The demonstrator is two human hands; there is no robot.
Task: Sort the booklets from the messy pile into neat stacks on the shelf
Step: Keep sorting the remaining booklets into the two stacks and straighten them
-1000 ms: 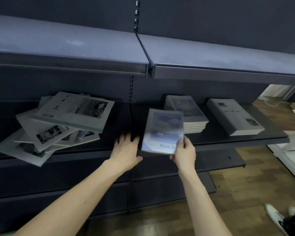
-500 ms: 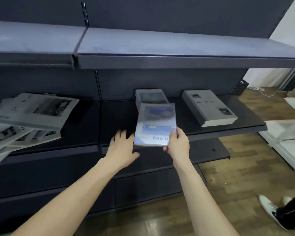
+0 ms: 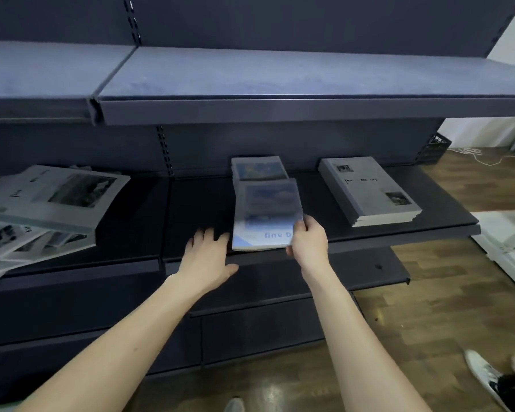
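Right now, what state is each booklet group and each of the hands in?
Blue booklet: held over the blue stack, blurred, not yet laid flat.
Blue stack: neat, partly covered.
Grey stack: neat, squared, untouched.
Messy pile: jumbled, booklets tilted and overlapping.
Right hand: pinching the blue booklet's near right corner.
Left hand: open, fingers spread, holding nothing.

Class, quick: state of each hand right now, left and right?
Left hand: open, fingers spread by the shelf edge, holding nothing.
Right hand: holding the blue booklet by its near right corner, over the blue stack.
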